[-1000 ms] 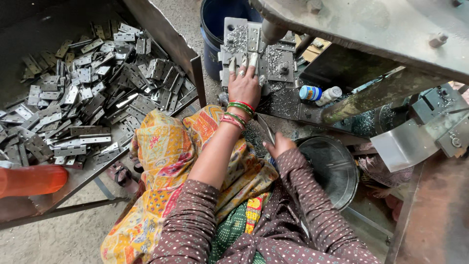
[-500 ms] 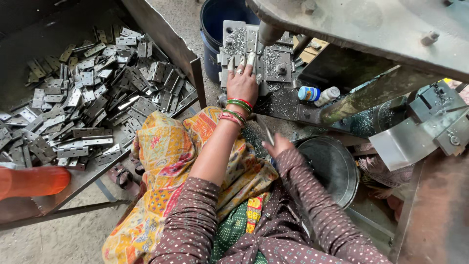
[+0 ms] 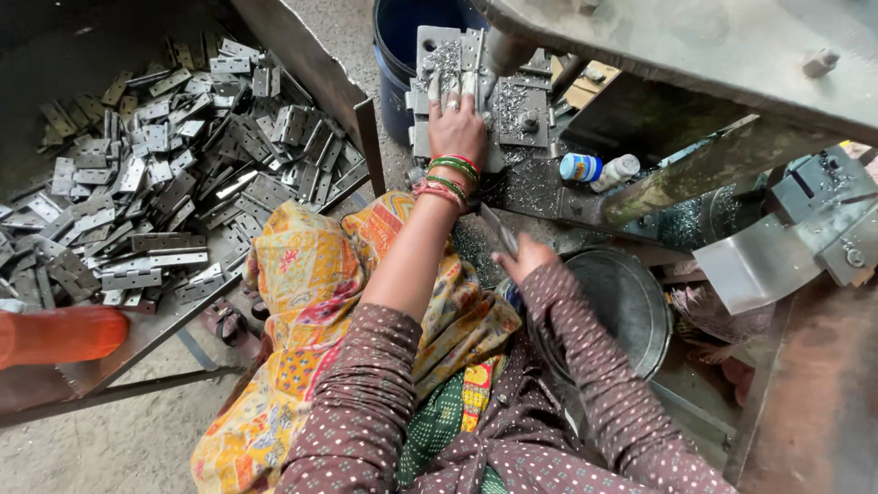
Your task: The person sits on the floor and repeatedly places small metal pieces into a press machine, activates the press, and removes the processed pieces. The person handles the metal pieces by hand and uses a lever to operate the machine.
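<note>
Pressing flat, the left hand [image 3: 457, 128] is kept on the hinge plate [image 3: 445, 57], fingers spread; right hand [image 3: 523, 261] still pinches a hinge [image 3: 498, 229].

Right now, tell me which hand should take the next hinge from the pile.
Probably the left hand: it is on the pile's side, though now pressed on the metal plate. The right hand holds a flat piece, farther away.
</note>
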